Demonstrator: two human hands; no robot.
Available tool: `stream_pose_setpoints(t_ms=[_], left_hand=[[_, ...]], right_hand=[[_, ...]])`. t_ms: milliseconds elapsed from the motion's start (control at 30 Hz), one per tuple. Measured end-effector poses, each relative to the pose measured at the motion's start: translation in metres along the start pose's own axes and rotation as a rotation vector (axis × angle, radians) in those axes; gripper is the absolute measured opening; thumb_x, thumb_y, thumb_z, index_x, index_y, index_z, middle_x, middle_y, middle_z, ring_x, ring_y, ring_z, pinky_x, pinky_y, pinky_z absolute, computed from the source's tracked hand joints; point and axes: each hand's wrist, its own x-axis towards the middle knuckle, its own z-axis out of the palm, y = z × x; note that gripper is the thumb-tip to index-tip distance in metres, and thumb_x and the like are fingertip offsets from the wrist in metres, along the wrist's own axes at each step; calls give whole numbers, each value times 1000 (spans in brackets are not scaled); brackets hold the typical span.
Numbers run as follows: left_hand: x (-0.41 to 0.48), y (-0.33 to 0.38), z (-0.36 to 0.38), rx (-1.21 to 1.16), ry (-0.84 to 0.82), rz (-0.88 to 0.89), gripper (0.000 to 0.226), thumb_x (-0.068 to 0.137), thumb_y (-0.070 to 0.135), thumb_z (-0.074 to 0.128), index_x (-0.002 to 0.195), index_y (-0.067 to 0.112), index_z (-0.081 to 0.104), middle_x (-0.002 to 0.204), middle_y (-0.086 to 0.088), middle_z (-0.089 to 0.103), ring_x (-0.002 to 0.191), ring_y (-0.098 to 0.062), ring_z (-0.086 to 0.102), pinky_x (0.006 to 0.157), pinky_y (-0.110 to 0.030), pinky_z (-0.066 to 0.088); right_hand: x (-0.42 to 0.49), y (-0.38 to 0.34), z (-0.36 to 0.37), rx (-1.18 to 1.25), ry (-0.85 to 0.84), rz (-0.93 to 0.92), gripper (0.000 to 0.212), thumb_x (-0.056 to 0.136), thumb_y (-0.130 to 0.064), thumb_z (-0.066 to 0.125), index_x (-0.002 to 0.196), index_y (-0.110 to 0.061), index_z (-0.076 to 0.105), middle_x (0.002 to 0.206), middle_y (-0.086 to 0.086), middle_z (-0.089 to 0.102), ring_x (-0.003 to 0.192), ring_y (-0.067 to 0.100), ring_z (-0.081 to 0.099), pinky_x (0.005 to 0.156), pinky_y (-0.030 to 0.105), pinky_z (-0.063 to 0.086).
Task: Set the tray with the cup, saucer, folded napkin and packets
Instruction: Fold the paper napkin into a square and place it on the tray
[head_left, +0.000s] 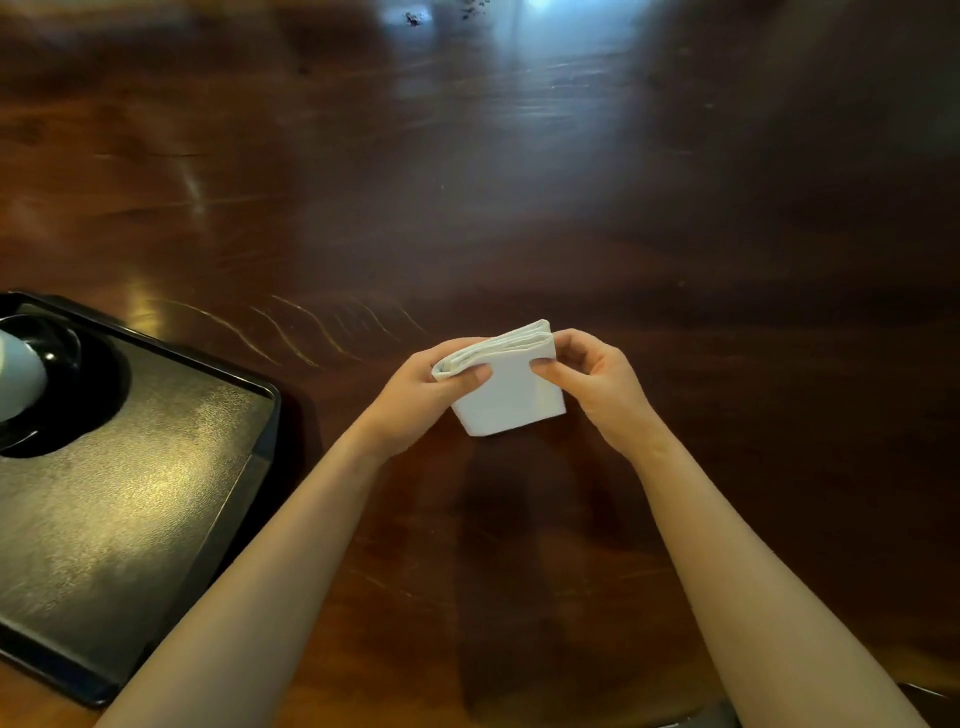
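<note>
Left hand (415, 400) and right hand (592, 379) pinch folded napkin (511, 389); no writing legible

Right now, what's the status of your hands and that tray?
Left hand and right hand both pinching folded napkin above table. Cup on saucer on tray. No packets visible. Path clear.

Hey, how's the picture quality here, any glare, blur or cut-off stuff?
Head view: dim, warm light; bright glare on the far table; soft blur throughout; wide-angle bending at the edges; cup cropped at the left; napkin clearest, casting a shadow toward the camera.
</note>
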Motion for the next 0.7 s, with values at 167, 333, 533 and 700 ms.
stream_pose_setpoints(t_ms=[167, 333, 533, 700], left_hand=[[-2, 12, -12, -331, -162, -133, 30, 90, 27, 57, 118, 19, 58, 111, 0, 66, 105, -17, 63, 85, -28, 56], [-2, 21, 0, -536, -17, -253, 29, 95, 33, 47, 118, 18, 60, 105, -2, 68, 100, -20, 64, 85, -35, 55], [-15, 34, 15, -968, 205, -386, 21, 94, 18, 52, 106, 5, 63, 93, -8, 75, 86, -20, 72, 74, -36, 60], [-27, 50, 22, -974, 218, -388, 27, 94, 9, 50, 119, 3, 56, 114, -13, 66, 102, -25, 66, 82, -40, 58]], right_hand=[[-4, -18, -7, 140, -68, 71, 10, 87, -17, 62, 96, -22, 62, 98, -5, 67, 94, 11, 67, 75, 26, 58], [-5, -28, 12, -316, 83, 62, 19, 98, -32, 39, 96, -23, 55, 87, -9, 59, 84, 11, 59, 67, 23, 48], [-2, -45, 6, -319, 124, 32, 30, 95, -30, 45, 87, -7, 64, 75, -1, 60, 69, 12, 54, 58, 27, 39], [-13, -58, 2, 72, 339, 274, 38, 95, -41, 44, 100, -11, 67, 84, 3, 66, 76, 16, 63, 59, 26, 51]])
